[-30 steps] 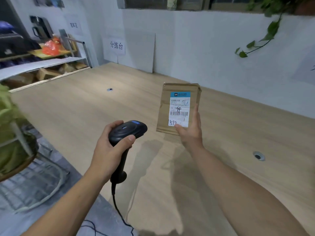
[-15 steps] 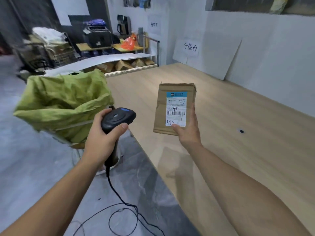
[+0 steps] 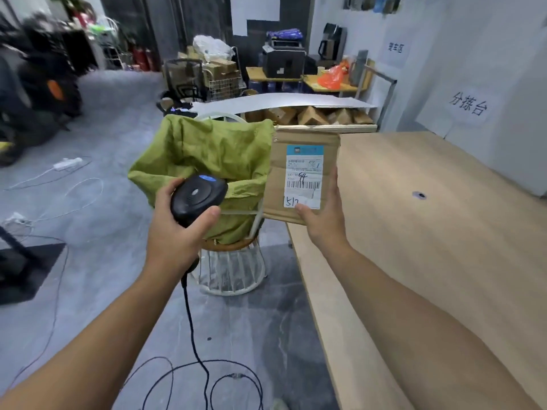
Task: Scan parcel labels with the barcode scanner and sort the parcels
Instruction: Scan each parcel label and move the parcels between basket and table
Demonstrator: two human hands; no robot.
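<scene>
Moved: since half a second ago the view is swinging left. The green bag [image 3: 207, 152] is now sitting centre, behind both hands, and the parcel [image 3: 276, 184] is hanging at the table's [image 3: 429, 247] end.
Left hand [image 3: 174, 229]: I am seeing it wrapping round the one barcode scanner [image 3: 198, 199], thumb lying across the head.
Right hand [image 3: 321, 223]: it is pinching the one parcel at its lower edge, thumb on the front, fingers behind.
Parcel: one brown packet, being held upright in the air, just beside the bag's right rim.
Label [image 3: 302, 179]: one, white, facing me, showing a barcode and handwriting.
Scanner: sitting left of the parcel, apart from it, its one black cable [image 3: 192, 335] trailing down and looping on the floor.
Bag: one, lining one white wire stand [image 3: 231, 270] on the floor by the table's end.
</scene>
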